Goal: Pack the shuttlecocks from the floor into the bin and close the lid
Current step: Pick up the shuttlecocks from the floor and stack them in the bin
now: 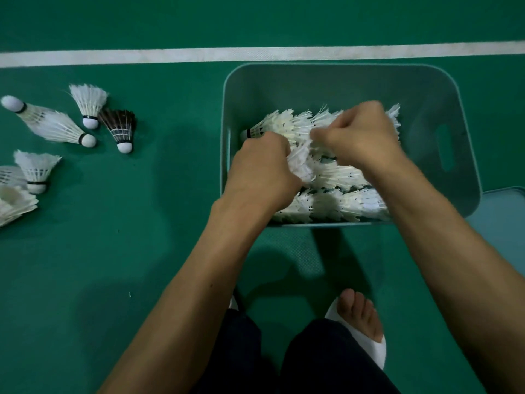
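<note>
Inside the bin [443, 89], both hands' fingers [321, 135] are curled closed around white shuttlecocks [301, 163].

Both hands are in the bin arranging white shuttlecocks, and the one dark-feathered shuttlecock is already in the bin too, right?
Not quite. The head view shows the dark-feathered shuttlecock lying on the green floor left of the bin. The left hand and right hand are indeed in the bin, among white shuttlecocks.

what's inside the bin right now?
The bin holds rows of white shuttlecocks lying on their sides. Left hand and right hand are both in it, gripping feathers. They cover the middle shuttlecocks; the bin's floor is hidden.
</note>
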